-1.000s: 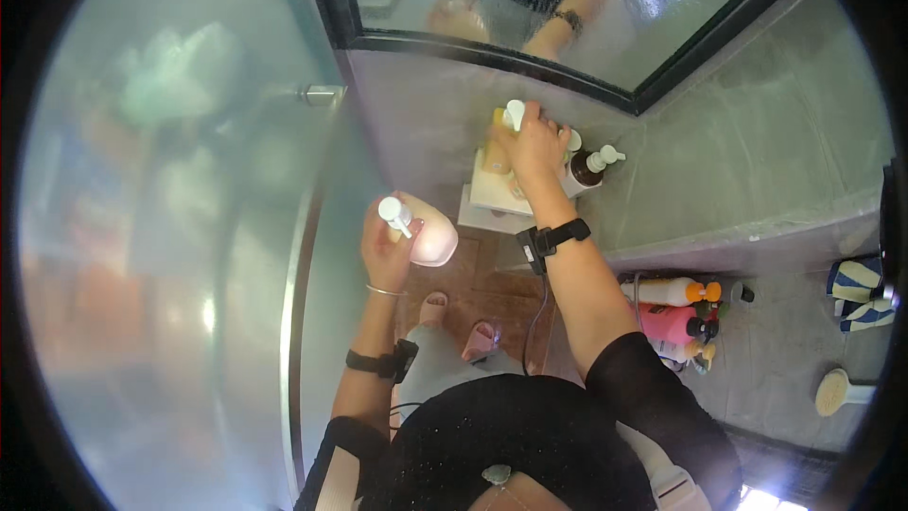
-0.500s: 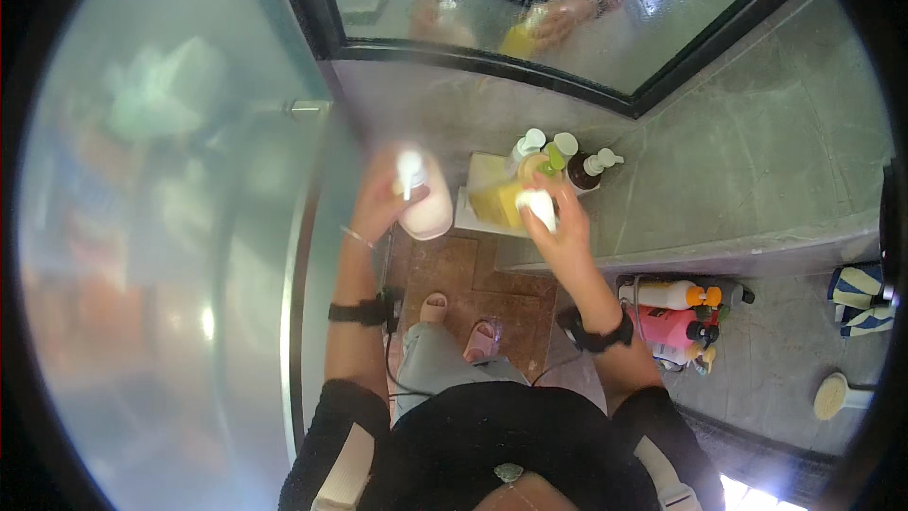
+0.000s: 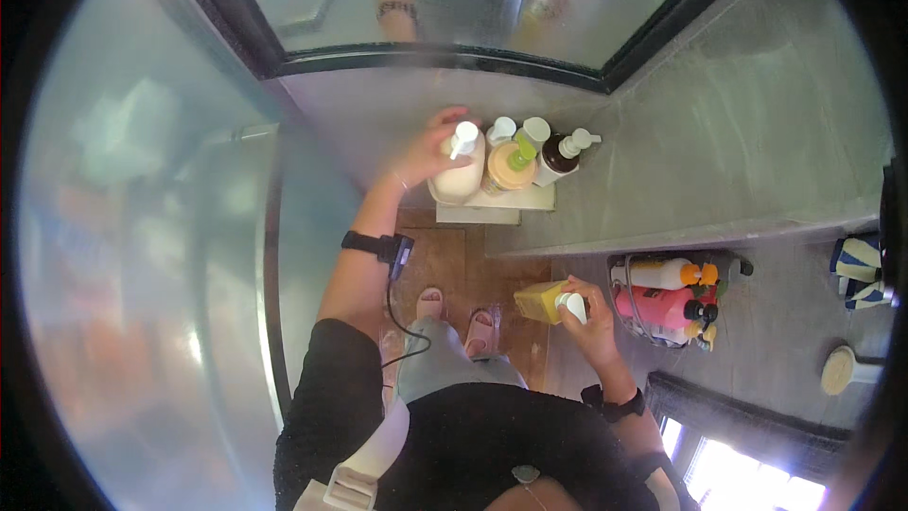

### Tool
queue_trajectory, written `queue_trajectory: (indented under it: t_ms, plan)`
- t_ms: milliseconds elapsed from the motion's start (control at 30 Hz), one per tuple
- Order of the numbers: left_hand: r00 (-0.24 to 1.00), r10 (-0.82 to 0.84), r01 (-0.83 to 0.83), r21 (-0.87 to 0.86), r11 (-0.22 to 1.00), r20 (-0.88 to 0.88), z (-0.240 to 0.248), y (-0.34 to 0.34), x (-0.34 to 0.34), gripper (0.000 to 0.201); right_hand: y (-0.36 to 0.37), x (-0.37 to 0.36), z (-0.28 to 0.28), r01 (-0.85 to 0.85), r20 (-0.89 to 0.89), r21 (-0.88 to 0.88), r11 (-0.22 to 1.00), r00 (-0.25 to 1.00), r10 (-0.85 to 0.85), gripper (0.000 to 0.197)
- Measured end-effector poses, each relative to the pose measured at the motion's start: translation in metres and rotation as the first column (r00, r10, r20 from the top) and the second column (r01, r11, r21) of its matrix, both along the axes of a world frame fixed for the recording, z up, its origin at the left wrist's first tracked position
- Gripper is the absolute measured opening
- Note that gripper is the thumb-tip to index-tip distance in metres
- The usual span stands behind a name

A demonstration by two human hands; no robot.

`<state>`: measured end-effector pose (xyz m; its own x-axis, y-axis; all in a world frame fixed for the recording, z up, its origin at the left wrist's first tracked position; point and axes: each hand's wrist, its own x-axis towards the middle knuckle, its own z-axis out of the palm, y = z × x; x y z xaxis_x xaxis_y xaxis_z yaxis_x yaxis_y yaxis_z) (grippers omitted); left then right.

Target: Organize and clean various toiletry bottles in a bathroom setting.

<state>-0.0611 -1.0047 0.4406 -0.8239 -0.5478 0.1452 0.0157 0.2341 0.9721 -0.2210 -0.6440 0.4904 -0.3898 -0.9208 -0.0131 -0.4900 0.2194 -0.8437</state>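
My left hand [image 3: 430,153] is wrapped round a cream-coloured pump bottle [image 3: 460,182] with a white pump head. That bottle stands upright at the left end of a small white ledge [image 3: 534,199]. Right beside it is a peach-coloured pump bottle [image 3: 509,172] with a green pump. Lower and to the right, my right hand [image 3: 598,329] grips a yellow bottle [image 3: 539,303] by its white cap end. The yellow bottle lies tilted sideways in the air, over the brown floor.
Behind the peach bottle stand two white-topped bottles and a dark brown pump bottle [image 3: 560,156]. A wire rack [image 3: 619,274] on the right wall holds several bottles. A striped cloth [image 3: 859,270] and a brush [image 3: 838,369] hang farther right. A frosted glass panel [image 3: 170,246] rises at left.
The cream-coloured bottle has moved right and onto the ledge in my left hand. My right hand has drawn the yellow bottle away from the ledge, toward me.
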Motion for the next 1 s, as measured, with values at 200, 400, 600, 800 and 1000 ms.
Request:
queue_trajectory:
  t_ms: [200, 400, 600, 800, 1000]
  plan:
    - [0.931, 0.364, -0.365, -0.076, 0.928, -0.020, -0.059, 0.071, 0.001, 0.117, 0.004, -0.010, 0.003, 0.039, -0.124, -0.064, 0.997, 0.991, -0.047, 0.026]
    - [0.862, 0.504, -0.506, -0.055, 0.861, -0.051, -0.089, 0.077, -0.014, 0.107, -0.015, -0.005, -0.026, 0.109, -0.012, -0.200, 0.974, 0.993, -0.114, 0.025]
    - [0.803, 0.595, -0.569, -0.250, 0.783, 0.033, -0.109, 0.080, -0.008, 0.108, -0.022, -0.009, -0.072, 0.122, -0.040, -0.112, 0.986, 0.991, -0.127, 0.024]
    - [0.634, 0.771, -0.739, -0.246, 0.627, 0.062, -0.201, 0.148, 0.039, 0.091, -0.053, -0.005, -0.132, 0.042, -0.095, -0.162, 0.986, 0.994, -0.058, 0.024]
    - [0.660, 0.693, -0.641, -0.264, 0.721, 0.288, -0.272, 0.205, 0.019, 0.084, -0.131, 0.035, -0.183, -0.090, -0.159, -0.236, 0.968, 0.986, 0.053, 0.026]
